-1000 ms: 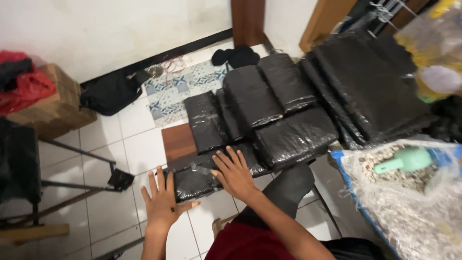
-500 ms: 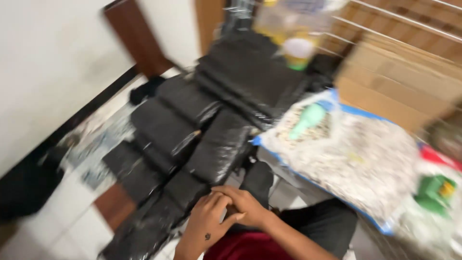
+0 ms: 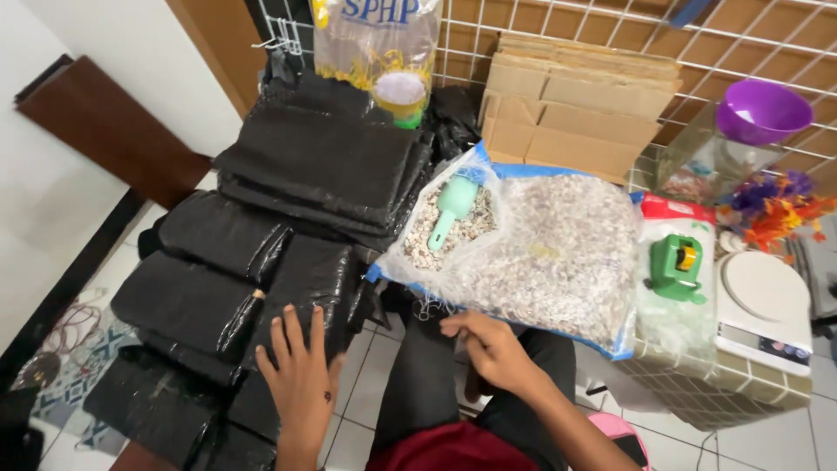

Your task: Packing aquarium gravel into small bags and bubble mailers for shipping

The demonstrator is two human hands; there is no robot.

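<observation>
Black plastic packs (image 3: 288, 166), filled and sealed, stacked in several piles across left and centre of frame; more laid flat on tiled floor (image 3: 357, 410) at lower left. Count not certain, well over a dozen judged complete.

Left hand (image 3: 301, 375), lower centre-left, resting palm down on nearest black pack (image 3: 318, 283), fingers spread flat, gripping nothing. Right hand (image 3: 488, 344), lower centre, loosely curled just below edge of large clear sack (image 3: 558, 262); no object visible in fingers, though underside hidden.

Sack lying open at centre-right, still largely full of pale gravel-like granules, pale green scoop (image 3: 449, 205) lying in its mouth, untouched. Judged: much material remaining to be portioned.

White kitchen scale (image 3: 763, 305) at right edge, pan bare. Green tape dispenser (image 3: 676, 266) on bag of clear plastic beside it. Flattened cardboard boxes (image 3: 580, 100) against wire grid at top, not yet assembled. Purple bowl (image 3: 763, 109) at upper right.

Judged: packing well advanced, boxing not begun.
</observation>
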